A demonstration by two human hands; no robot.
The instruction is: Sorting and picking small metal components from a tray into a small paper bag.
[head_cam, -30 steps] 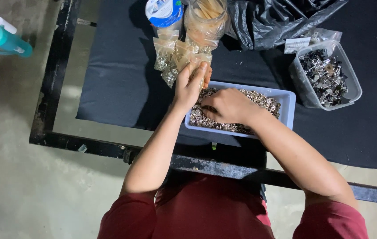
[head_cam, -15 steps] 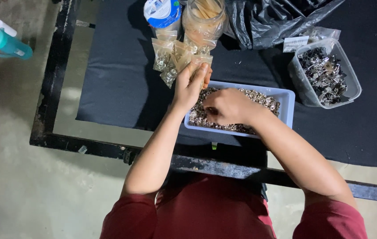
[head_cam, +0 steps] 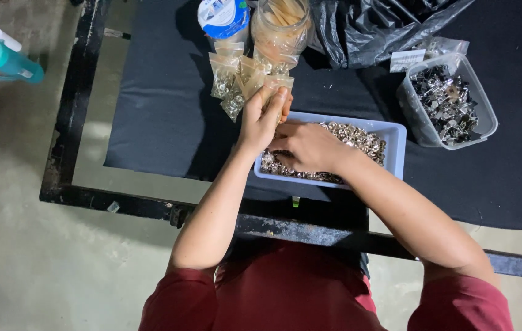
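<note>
At the far left, a teal bottle with a white cap is seen lying on the concrete floor, well apart from the work. Next comes the black metal frame of the worktop, which is covered by a dark cloth. Several small clear bags filled with shiny metal pieces are stood in a cluster near the back, just in front of a round tub with a blue and white lid and a clear jar holding pale sticks. The left hand is raised at the near edge of this cluster, its fingers closed around one small bag, which is held upright against the others. Just beside it, the right hand is laid palm down in a pale blue tray heaped with small silvery metal fasteners; its fingers are curled into the heap, and whether any pieces are pinched cannot be told, since they are hidden beneath the hand. Behind the tray a crumpled black plastic bag is spread over the worktop. Farther right, a clear plastic tub holding darker metal clips is stood beside the tray, apart from it, with a small white label at its back.
</note>
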